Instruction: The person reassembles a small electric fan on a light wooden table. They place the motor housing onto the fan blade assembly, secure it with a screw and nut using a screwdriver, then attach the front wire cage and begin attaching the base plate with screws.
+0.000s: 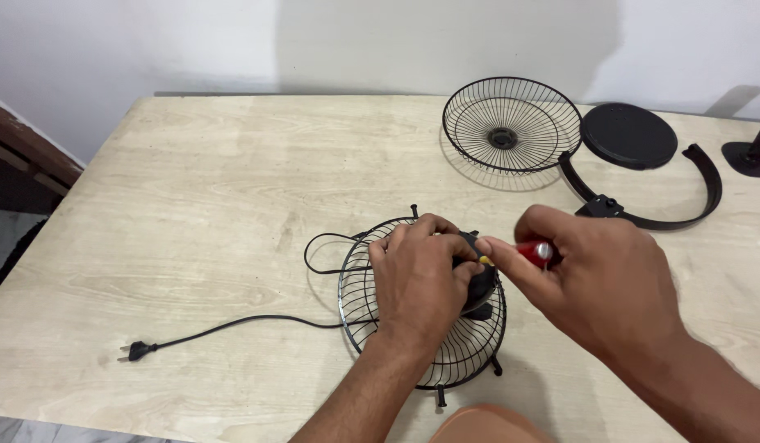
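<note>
A black wire fan guard (470,349) lies flat on the wooden table (216,189), with a black motor housing (481,283) at its middle. My left hand (417,275) rests over the guard and grips the motor housing. My right hand (593,279) holds a small screwdriver with a red and yellow handle (527,251), its tip pointed left at the motor. The tip itself is hidden behind my fingers. A black power cord (257,321) runs from the guard to a plug (136,352) at the left.
At the back right lie a second black wire guard (511,125), a round black base plate (628,135) and a curved black bracket (708,176). Another black part (753,154) sits at the right edge. A white wall stands behind the table.
</note>
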